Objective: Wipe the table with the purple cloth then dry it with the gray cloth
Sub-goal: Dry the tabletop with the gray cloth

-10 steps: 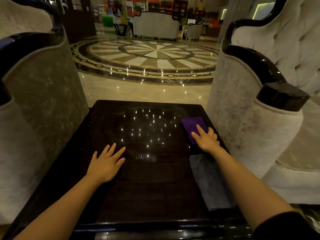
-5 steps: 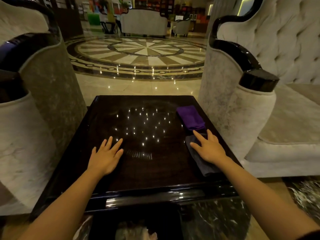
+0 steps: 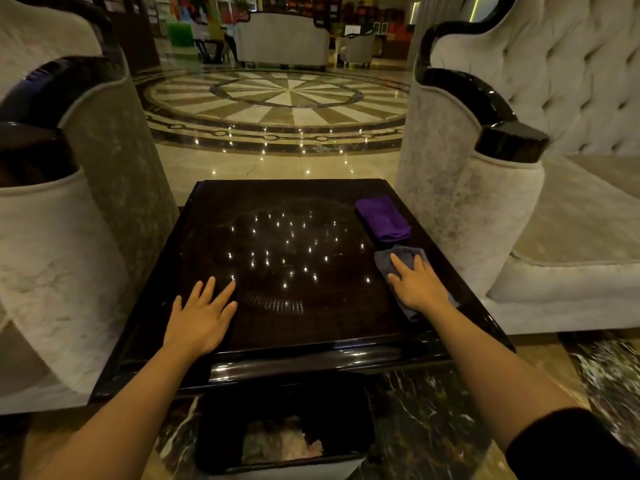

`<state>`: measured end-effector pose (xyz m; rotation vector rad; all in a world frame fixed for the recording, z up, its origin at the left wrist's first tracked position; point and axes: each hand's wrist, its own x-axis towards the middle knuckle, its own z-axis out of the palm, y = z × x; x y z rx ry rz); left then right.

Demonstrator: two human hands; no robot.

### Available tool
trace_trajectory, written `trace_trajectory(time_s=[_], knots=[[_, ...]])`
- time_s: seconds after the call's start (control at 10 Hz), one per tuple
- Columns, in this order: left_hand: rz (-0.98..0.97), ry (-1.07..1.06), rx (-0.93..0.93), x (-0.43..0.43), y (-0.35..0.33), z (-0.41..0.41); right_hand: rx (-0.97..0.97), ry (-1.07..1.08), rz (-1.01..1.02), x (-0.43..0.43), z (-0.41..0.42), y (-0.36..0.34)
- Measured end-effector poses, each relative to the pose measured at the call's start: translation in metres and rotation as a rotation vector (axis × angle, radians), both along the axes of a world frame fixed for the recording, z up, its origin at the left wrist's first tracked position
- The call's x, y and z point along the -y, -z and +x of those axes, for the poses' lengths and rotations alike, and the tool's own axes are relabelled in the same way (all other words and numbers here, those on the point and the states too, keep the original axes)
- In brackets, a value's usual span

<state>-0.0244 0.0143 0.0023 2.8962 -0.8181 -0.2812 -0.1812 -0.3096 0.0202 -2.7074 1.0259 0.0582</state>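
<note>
- Your right hand (image 3: 417, 287) lies flat on the gray cloth (image 3: 403, 259), fingers spread and palm down, pressing the cloth to the table (image 3: 277, 355) rather than pinching it; the heel of the hand covers the near half of the cloth.
- Your left hand (image 3: 202, 315) rests open and flat on the bare dark tabletop near the front edge, holding nothing.
- Gray cloth: it sits at the table's right side, its long axis running from the front edge away from you, with the far end bunched just past your fingertips.
- Purple cloth (image 3: 382, 218): folded, lying just beyond the gray one along the same right edge, near the back corner, apart from both hands.
- What the next move turns on: the unwiped surface lies to the left of your right hand, between the two hands. Judging by this, the drying stroke should sweep leftward across the glossy top.
- Your right hand is the nearer one by far, already on the cloth; your left would have to cross the whole table.
- Watch the far end: a stroke away from you could push the gray cloth into the purple one.
</note>
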Motion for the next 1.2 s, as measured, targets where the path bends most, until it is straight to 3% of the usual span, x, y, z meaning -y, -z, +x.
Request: trace_trajectory(time_s=[0.3, 0.8, 1.0, 1.1, 1.2], knots=[[-0.016, 0.007, 0.012, 0.000, 0.001, -0.001, 0.053, -0.163, 0.008, -0.023, 0.018, 0.003], [-0.027, -0.003, 0.024, -0.001, 0.003, -0.001, 0.133, -0.782, 0.011, -0.155, 0.008, 0.006], [0.013, 0.009, -0.023, 0.000, -0.002, 0.000, 0.255, -1.001, 0.190, -0.168, -0.014, -0.001], [0.008, 0.009, 0.009, 0.000, 0.000, 0.000, 0.395, -0.894, 0.271, -0.149, -0.003, -0.016], [0.002, 0.011, 0.025, -0.001, 0.002, -0.002, 0.501, -0.670, 0.223, -0.103, 0.026, -0.042]])
